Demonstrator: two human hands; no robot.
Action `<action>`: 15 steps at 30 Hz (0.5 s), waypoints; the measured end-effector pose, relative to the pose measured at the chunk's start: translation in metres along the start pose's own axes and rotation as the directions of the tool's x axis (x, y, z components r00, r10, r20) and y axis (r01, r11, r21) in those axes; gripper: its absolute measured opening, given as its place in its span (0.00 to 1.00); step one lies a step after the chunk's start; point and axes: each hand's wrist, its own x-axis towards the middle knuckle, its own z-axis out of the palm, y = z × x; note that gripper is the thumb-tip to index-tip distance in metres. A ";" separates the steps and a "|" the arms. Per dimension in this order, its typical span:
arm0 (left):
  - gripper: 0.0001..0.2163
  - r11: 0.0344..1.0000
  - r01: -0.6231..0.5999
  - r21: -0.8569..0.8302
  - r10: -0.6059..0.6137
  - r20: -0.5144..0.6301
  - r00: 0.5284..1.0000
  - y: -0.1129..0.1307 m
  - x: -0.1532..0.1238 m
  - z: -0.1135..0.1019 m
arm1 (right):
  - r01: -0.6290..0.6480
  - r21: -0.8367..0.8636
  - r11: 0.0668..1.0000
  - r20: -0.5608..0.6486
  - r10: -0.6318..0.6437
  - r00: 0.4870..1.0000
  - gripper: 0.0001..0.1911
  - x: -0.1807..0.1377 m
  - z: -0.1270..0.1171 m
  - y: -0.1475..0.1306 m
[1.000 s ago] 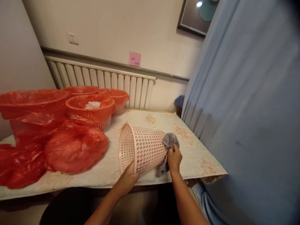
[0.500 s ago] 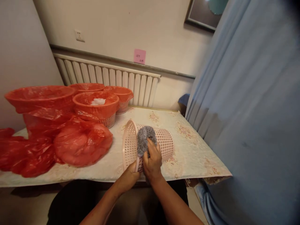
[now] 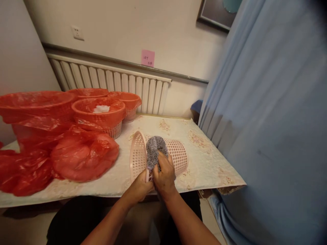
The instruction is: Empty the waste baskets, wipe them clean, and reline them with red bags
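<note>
A pale pink perforated plastic basket (image 3: 180, 153) lies on its side on the table, its wide mouth facing left. My left hand (image 3: 140, 186) is closed round the near part of its rim. In my right hand (image 3: 165, 176) is a bunched grey fuzzy cloth (image 3: 153, 149), pressed against the outside of the basket just behind the rim. The fingers of that hand are curled into the cloth, which hides part of the basket's wall.
To the left stand several baskets lined with red plastic bags; the nearest lined basket (image 3: 99, 117) holds something white. A red plastic bundle (image 3: 85, 158) lies before them on the flowered tablecloth (image 3: 204, 170). A blue curtain (image 3: 268, 119) hangs right; a radiator (image 3: 127, 81) runs behind.
The view has shifted slightly, so most things sit a little further left. My right hand and the cloth have moved only slightly against the basket; the left grip stays at the rim.
</note>
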 end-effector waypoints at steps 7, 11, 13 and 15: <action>0.27 0.996 -0.074 -0.053 0.077 0.065 0.995 0.006 -0.002 0.005 | -0.101 -0.088 0.991 0.018 0.103 0.995 0.22 0.007 -0.011 0.062; 0.29 0.998 -0.064 -0.008 0.065 0.097 0.993 0.007 -0.005 0.003 | -0.312 -0.219 0.924 -0.107 0.295 0.949 0.20 0.007 -0.026 0.124; 0.28 0.997 -0.068 0.022 0.065 0.102 0.993 0.005 -0.005 0.001 | -0.437 -0.240 0.867 -0.188 0.401 0.897 0.20 -0.001 -0.032 0.143; 0.28 0.996 -0.072 0.050 0.067 0.105 0.992 0.004 -0.004 -0.001 | -0.521 -0.228 0.823 -0.259 0.464 0.847 0.20 -0.014 -0.032 0.147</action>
